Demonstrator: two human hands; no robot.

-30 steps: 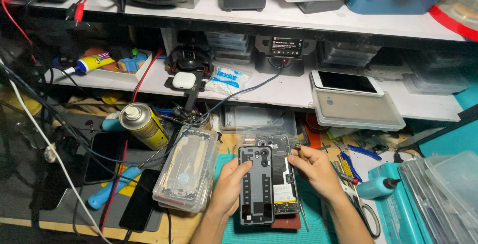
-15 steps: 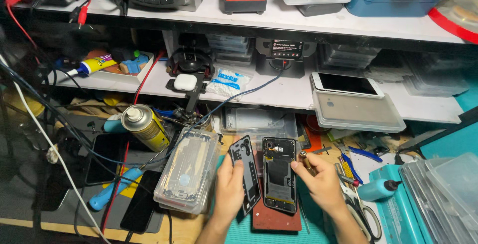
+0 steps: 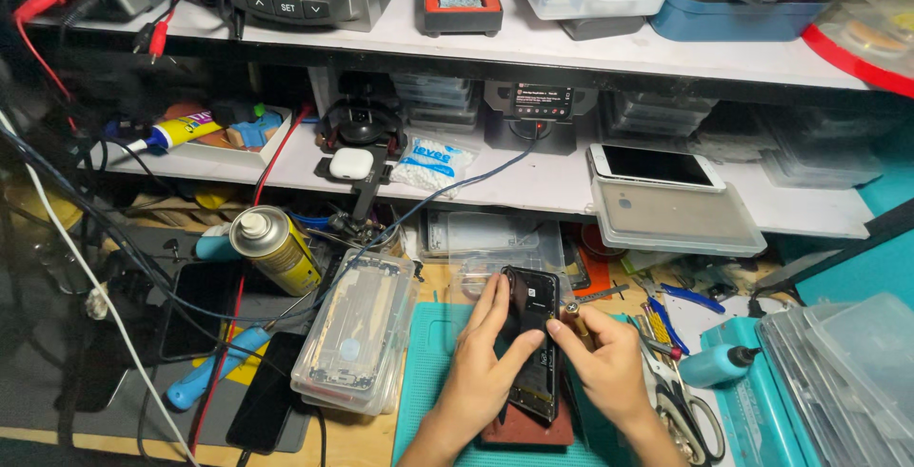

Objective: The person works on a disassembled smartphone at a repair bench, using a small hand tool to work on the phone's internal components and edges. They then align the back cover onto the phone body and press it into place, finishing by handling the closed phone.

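A black rectangular smartphone [image 3: 533,353] with an opened back is gripped edge-up between the left hand [image 3: 481,372] and the right hand [image 3: 605,367], both closed on it, over the teal rubber work mat [image 3: 428,372] near the bench's front edge. A slip is judged possible, the grip being confined to the narrow edges; internal parts could be damaged.

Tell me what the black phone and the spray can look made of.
Black phone, held between left hand and right hand: glossy, likely glass or plastic, since it throws reflections. Spray can: seemingly metal with a yellow printed coat and a silvery domed top.
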